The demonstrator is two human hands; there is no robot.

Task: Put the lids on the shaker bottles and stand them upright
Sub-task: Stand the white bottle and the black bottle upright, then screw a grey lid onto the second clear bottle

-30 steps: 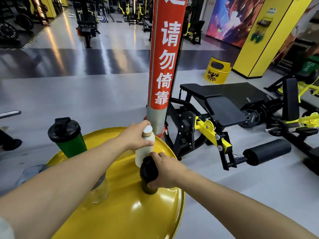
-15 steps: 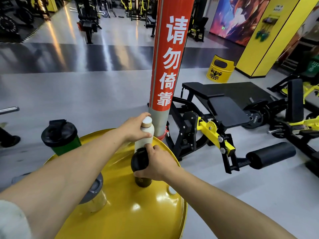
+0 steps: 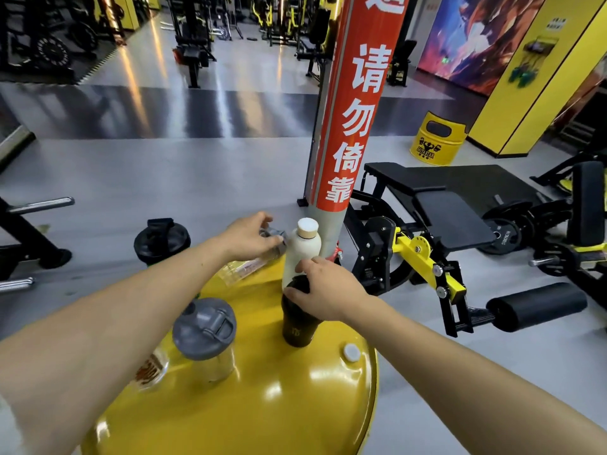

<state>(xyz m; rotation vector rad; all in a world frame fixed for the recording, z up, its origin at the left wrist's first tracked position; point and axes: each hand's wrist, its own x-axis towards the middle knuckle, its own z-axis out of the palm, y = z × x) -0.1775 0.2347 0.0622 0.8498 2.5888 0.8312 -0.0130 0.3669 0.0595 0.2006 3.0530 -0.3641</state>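
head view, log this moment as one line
left hand: gripping tilted clear bottle | right hand: on top of upright black shaker | grey-lidded shaker: upright | yellow drum

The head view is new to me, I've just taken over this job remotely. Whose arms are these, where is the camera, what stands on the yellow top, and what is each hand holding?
There is no machine here: a person works with bare hands, and the one picture comes from a wide-angle camera on their head, looking forward and down.

The surface is a round yellow drum top in a gym. On it stand a clear shaker with a grey lid, a dark shaker and a white bottle with a pale cap. A black-lidded shaker stands at the far left edge.

The left hand grips a clear bottle that is tilted, not upright. The right hand rests over the dark shaker's top, so I cannot tell if its lid is fully on.
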